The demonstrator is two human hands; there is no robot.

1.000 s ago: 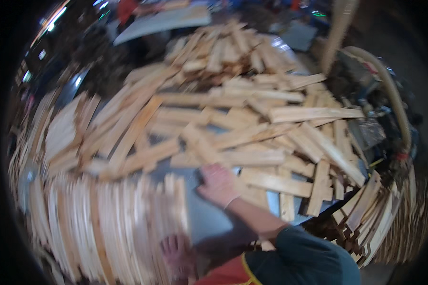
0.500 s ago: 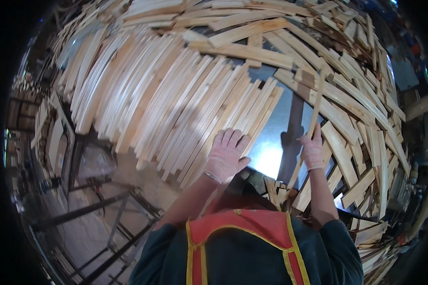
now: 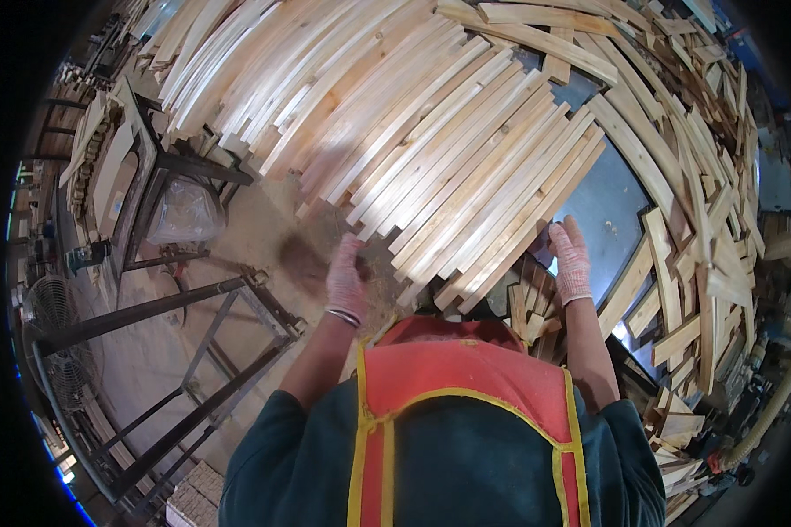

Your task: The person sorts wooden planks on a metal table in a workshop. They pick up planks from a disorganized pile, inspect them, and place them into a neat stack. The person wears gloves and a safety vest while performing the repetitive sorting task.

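Observation:
Long wooden strips [image 3: 466,167] lie side by side in a slanted row, their near ends uneven. My left hand [image 3: 346,279], in a pinkish knit glove, is raised beside those near ends at the row's left, fingers stretched upward and holding nothing. At the row's right edge is my right hand [image 3: 571,263], gloved the same way. Its thumb and fingers are apart, close to the outermost strip [image 3: 545,228]; whether they touch it I cannot tell. Beyond that strip a smooth grey metal tabletop [image 3: 602,198] shows.
Loose boards [image 3: 646,158] are heaped along the right side, crossing each other. A dark metal frame [image 3: 141,325] stands at the lower left, with a wire-guarded fan [image 3: 53,316] beside it. A clear plastic bag [image 3: 185,211] hangs by another stand. Short offcuts [image 3: 532,303] lie near my right forearm.
My left hand has lifted off the strips and moved left to their near ends. My right hand has let go of a thin strip and is now by the row's edge. The view has shifted.

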